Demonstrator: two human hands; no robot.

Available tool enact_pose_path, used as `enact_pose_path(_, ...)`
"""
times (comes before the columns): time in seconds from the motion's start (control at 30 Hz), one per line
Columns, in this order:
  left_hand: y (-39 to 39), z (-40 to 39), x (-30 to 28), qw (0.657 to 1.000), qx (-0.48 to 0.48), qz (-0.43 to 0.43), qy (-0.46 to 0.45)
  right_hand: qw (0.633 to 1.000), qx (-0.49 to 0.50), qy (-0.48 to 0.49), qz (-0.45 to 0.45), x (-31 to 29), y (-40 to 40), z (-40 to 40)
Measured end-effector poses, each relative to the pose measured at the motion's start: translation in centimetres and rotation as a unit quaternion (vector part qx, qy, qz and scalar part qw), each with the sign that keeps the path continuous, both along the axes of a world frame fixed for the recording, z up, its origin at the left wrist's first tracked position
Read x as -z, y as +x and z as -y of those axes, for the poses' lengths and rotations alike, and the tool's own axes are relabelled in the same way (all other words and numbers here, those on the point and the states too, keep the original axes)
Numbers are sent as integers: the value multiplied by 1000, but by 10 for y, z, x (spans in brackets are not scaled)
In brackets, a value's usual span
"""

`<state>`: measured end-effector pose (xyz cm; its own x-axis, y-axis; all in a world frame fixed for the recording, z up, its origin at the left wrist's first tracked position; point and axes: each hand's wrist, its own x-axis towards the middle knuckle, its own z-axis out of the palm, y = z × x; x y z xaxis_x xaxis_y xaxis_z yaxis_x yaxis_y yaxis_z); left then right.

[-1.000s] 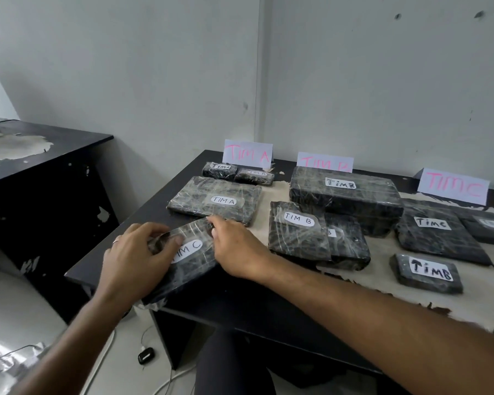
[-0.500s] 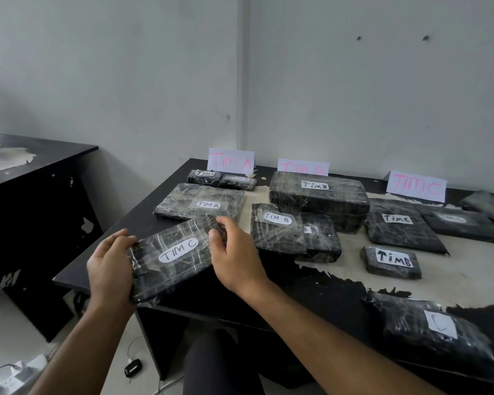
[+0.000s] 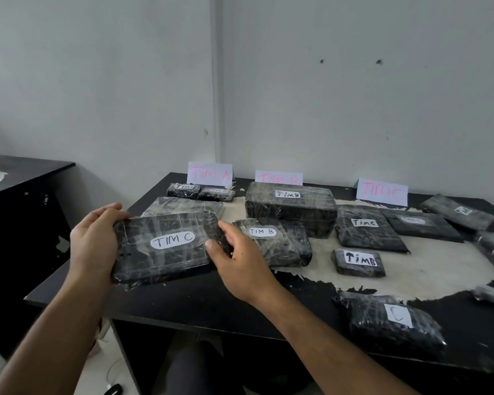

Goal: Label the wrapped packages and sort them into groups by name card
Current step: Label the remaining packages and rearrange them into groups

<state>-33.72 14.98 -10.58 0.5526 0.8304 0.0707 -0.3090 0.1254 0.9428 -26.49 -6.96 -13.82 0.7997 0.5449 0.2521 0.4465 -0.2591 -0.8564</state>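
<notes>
Your left hand [image 3: 93, 243] and your right hand [image 3: 240, 263] hold a flat black wrapped package labelled TIM C [image 3: 166, 246] between them, raised above the near left part of the tabletop [image 3: 211, 300]; your left fingers [image 3: 109, 209] curl over its far left corner and left edge, and your right thumb and fingers pinch its right edge, so both hands are closed on it; the package tilts with its label facing you; behind it lies a flat package [image 3: 183, 205], its label hidden by the held one, and past that 2 small packages [image 3: 200, 192] sit side by side just in front of the TIM A name card [image 3: 210, 174]; the TIM B name card [image 3: 278, 178] stands behind a thick TIM B box [image 3: 290, 208], with a rounded TIM B package [image 3: 277, 242] just in front of it and just beside your right hand; a small TIM B package [image 3: 358, 262] lies apart to the right; the TIM C name card [image 3: 382, 191] leans against the wall, with a flat TIM C package [image 3: 367, 229] and 2 more dark packages [image 3: 422, 225] near it, their labels too blurred to read; a package marked C [image 3: 394, 320] sits at the near right edge.
</notes>
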Motion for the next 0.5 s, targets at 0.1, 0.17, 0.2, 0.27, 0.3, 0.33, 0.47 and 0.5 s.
enact_pose_path(0.1,5,6,-6,1000,17,-1,-1,1000,7,25,4,-10,5,9)
enact_pose_path(0.17,11,14,-9,999,32,2,-3,999,20,42,10,-15,8,18)
enact_pose_path(0.2,16,21,-11,999,41,4,-4,998,27,50,8,-17,10,24)
enact_pose_path(0.27,25,37,-16,998,65,7,1,996,47,76,-4,-20,16,38)
enact_pose_path(0.3,30,46,-17,997,81,8,2,994,61,91,-8,-20,21,45)
enact_pose_path(0.33,37,56,-19,995,100,9,-1,992,77,104,-9,-21,26,53)
enact_pose_path(0.47,67,94,-26,985,174,8,-18,983,128,130,-14,-29,42,88)
enact_pose_path(0.5,76,103,-26,981,195,11,-13,980,138,143,-26,-31,46,98)
